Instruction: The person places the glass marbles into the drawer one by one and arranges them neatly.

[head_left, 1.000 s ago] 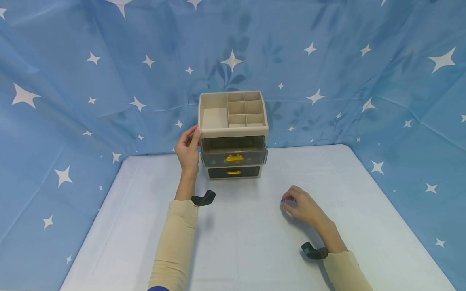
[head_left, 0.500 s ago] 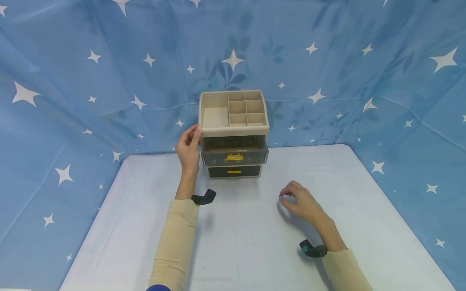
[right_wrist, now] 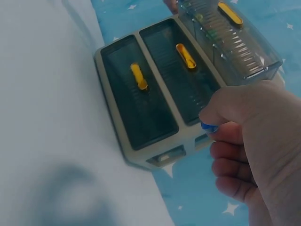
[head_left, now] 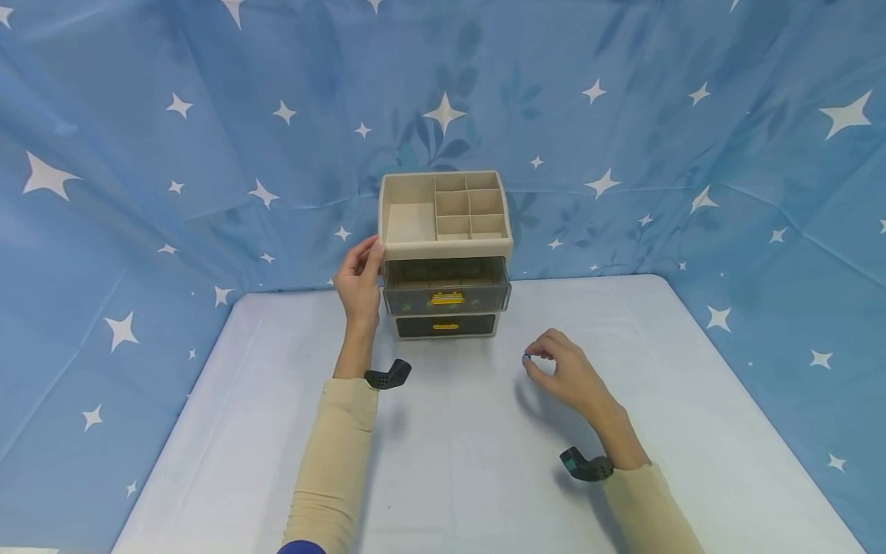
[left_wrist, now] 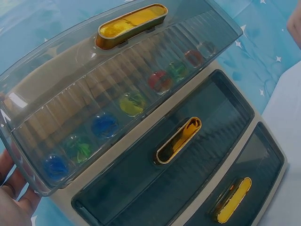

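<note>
A beige drawer organizer [head_left: 446,250] stands at the back of the table, its see-through top drawer [head_left: 481,300] pulled out. In the left wrist view, several glass marbles lie in a row in that drawer, among them a yellow marble [left_wrist: 132,103] and a red marble [left_wrist: 160,82]. My left hand [head_left: 358,286] grips the organizer's left side, thumb toward the front. To the right, in front of the organizer, my right hand [head_left: 571,377] pinches a small blue marble [right_wrist: 208,127] between thumb and index finger, above the table; its other fingers are curled.
Two lower drawers, one seen as a dark panel [left_wrist: 164,155] with a gold handle [left_wrist: 178,140], are closed. Divided compartments [head_left: 453,204] form the organizer's top. A blue star-patterned cloth [head_left: 208,154] hangs behind and beside the white table [head_left: 450,462].
My right hand has moved forward and slightly left with the blue marble, toward the organizer. The left hand and the organizer stay in place.
</note>
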The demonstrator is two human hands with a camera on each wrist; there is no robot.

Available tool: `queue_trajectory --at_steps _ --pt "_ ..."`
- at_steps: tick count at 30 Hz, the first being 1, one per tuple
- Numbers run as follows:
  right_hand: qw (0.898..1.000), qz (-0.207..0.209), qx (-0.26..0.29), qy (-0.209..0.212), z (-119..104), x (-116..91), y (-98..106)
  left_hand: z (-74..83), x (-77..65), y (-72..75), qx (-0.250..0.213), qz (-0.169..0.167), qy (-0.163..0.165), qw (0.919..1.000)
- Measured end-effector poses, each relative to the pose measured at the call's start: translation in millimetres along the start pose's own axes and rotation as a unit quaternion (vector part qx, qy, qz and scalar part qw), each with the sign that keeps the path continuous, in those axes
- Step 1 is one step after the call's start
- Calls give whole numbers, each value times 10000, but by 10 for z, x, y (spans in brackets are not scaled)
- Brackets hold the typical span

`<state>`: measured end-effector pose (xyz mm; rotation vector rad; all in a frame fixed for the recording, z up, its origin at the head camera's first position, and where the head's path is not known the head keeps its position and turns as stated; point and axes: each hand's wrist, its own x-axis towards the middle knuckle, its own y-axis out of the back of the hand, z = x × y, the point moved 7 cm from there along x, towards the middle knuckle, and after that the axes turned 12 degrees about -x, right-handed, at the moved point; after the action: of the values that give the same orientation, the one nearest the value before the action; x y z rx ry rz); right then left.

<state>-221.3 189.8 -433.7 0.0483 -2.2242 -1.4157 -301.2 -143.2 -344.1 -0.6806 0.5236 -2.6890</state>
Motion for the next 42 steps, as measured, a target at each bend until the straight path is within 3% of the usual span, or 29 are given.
queue_trajectory --at_steps 8,17,26,42 --pt "9996 265 49 22 -107 103 100 0 3 -2 -52 7 23 10000" --pt "9964 729 75 433 -243 199 227 6 0 0 -75 -12 12 10000" --pt "9868 1331 111 917 -397 342 409 9 8 -1 -112 16 -11 9999" --pt "9700 2105 -49 1216 -612 620 679 7 2 -2 -31 37 46 10000"
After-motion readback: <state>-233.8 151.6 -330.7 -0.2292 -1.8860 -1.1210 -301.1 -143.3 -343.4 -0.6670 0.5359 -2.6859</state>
